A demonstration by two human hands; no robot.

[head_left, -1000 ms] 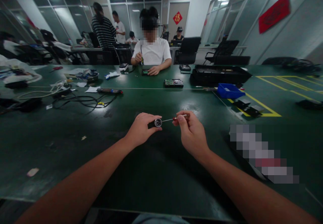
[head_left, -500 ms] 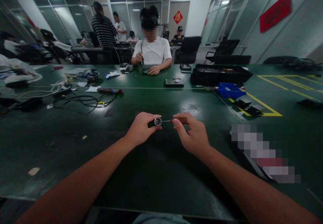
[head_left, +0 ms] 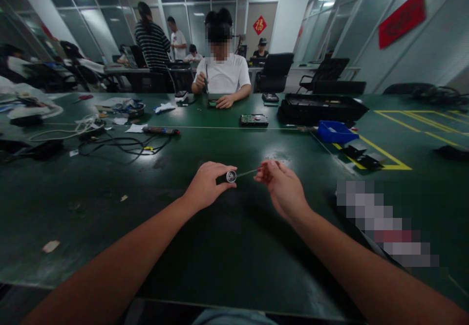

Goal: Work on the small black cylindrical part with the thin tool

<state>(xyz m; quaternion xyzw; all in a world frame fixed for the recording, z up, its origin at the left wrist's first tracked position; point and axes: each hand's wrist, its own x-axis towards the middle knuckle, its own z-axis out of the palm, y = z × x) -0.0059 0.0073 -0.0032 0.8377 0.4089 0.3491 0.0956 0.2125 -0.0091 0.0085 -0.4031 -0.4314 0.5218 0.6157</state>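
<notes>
My left hand (head_left: 207, 185) is closed round a small round part (head_left: 230, 176) with a shiny metal ring face, held just above the green table (head_left: 220, 247). My right hand (head_left: 282, 188) pinches the red handle of a thin screwdriver (head_left: 247, 172). Its metal shaft points left, with the tip at the round part. Both forearms reach in from the bottom edge.
Across the table sits a person in a white shirt (head_left: 223, 73) working on a device. Also there: a hard drive (head_left: 253, 119), black tray (head_left: 322, 107), blue bin (head_left: 335, 132), cables (head_left: 120, 145), a soldering tool (head_left: 160, 130), scattered clutter at left. More people stand behind.
My right hand has turned and its fingers have shifted on the screwdriver handle. The shaft now tilts slightly upward to the right. My left hand and the round part stay put.
</notes>
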